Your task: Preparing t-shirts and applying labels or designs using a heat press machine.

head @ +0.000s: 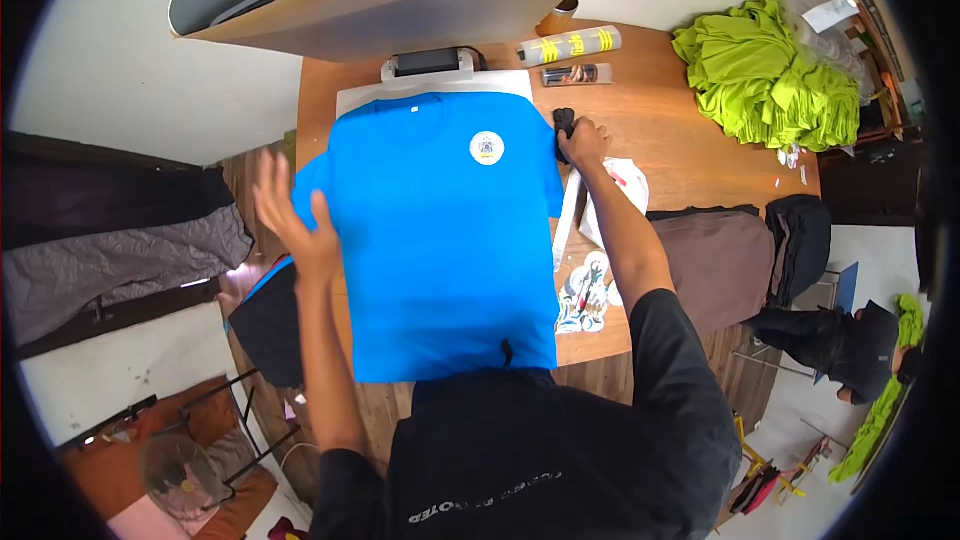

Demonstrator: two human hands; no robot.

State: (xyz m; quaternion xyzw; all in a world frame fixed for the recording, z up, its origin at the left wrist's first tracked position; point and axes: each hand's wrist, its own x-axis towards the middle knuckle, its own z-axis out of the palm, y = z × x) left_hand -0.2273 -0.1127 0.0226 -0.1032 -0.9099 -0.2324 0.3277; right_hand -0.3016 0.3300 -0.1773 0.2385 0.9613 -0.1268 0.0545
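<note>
A blue T-shirt (450, 240) lies spread flat in front of me, with a round printed badge (487, 148) on its chest. My left hand (296, 221) is raised beside the shirt's left sleeve, fingers apart and holding nothing. Past the opposite sleeve, my right hand (586, 141) closes its fingers on a small black bundle (563, 124), which looks like cloth. Below that hand are a crumpled white bag or sheet (634, 184) and a white strip (568, 221). A pile of round cut-out stickers or transfers (583, 296) rests by the shirt's lower edge.
The raised plate of a heat press (405, 7) overhangs the far side. Two cylindrical containers (570, 46) (577, 75) lie on the wooden table (645, 112). Lime-green garments (772, 82) are heaped at right, brown fabric (712, 262) nearer. Another person (855, 352) stands farther right; a fan (184, 476) is lower left.
</note>
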